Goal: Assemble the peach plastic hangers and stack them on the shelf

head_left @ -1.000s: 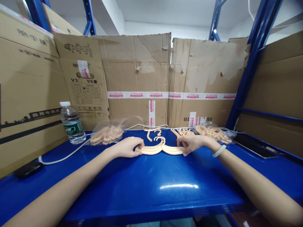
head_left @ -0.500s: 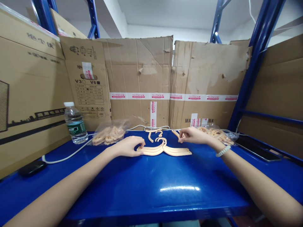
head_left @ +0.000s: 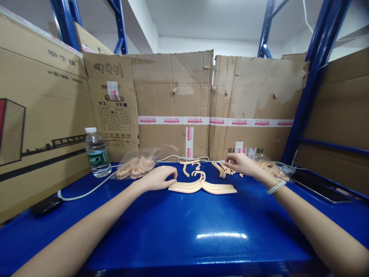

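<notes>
Peach-coloured pieces shaped like small clothes hangers (head_left: pixel 188 187) lie layered on the blue table, arms spread left and right and hooks pointing away from me. My left hand (head_left: pixel 160 178) rests at their left end, thumb and fingers curved and apart, with nothing visible between them. Farther right, my right hand (head_left: pixel 243 165) hovers over small loose peach pieces (head_left: pixel 232 171), its fingers bent and apart; some pieces are hidden beneath it. Just left of it lie several curved peach strips (head_left: pixel 218 169). Behind the hangers are a loose hook piece (head_left: pixel 196 166) and a curved arm piece (head_left: pixel 186 169).
Clear bags of peach pieces stand at left (head_left: pixel 137 165) and right (head_left: pixel 273 169). A water bottle (head_left: pixel 98 157), white cable (head_left: pixel 82 197) and black device (head_left: pixel 46 205) are at left; a dark phone-like slab (head_left: pixel 321 187) is at right. Cardboard (head_left: pixel 173 96) walls the back.
My left hand has loosened from the hangers' left end. My right hand has shifted slightly right, off the curved strips, uncovering them and some loose pieces. The view has tilted a little.
</notes>
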`<state>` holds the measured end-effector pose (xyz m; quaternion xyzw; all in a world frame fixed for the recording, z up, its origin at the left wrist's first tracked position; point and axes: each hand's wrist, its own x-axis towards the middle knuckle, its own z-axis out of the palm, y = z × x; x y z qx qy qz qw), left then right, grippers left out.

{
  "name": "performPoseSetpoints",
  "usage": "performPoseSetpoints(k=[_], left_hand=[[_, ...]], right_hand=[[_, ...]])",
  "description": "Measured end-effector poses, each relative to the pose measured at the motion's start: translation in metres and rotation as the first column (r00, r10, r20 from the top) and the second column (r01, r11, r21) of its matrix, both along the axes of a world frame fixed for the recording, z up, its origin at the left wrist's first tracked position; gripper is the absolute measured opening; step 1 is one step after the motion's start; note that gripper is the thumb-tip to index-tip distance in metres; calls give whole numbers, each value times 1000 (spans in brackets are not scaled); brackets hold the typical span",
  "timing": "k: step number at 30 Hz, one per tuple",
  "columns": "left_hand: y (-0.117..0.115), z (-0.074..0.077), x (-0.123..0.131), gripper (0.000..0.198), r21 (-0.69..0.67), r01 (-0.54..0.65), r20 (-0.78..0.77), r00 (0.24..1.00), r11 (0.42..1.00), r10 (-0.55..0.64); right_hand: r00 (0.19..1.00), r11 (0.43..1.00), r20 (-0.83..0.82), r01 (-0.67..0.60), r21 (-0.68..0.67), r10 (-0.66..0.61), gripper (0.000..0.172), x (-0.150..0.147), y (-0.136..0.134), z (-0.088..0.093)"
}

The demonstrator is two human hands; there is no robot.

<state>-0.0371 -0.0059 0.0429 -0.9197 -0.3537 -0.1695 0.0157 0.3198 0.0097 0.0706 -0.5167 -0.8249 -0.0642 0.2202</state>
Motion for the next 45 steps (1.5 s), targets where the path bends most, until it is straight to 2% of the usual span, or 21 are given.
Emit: performPoseSetpoints(k=[9,18,26,36,45], left_hand=[[9,-7,3,13,9,-51,35,998,999,51],[15,-13,2,14,14,-94,52,994,995,93],[15,-15,-4,14,9,-108,74,991,994,107],[13,-15,-1,15,20,-115,89,990,993,113],[7,-15,4,14,19,-107,61,993,994,105]], right_hand=[[999,999,24,44,5,-44,25,-6,1,-4],[995,996,94,-11,-92,19,18,-14,0,-14],[991,993,132,27,-117,-12,17,-11,-1,-12],[990,997,129,67,-31,-62,26,-7,2,-13],[994,999,97,42,10,-43,21,-13,-4,-14]])
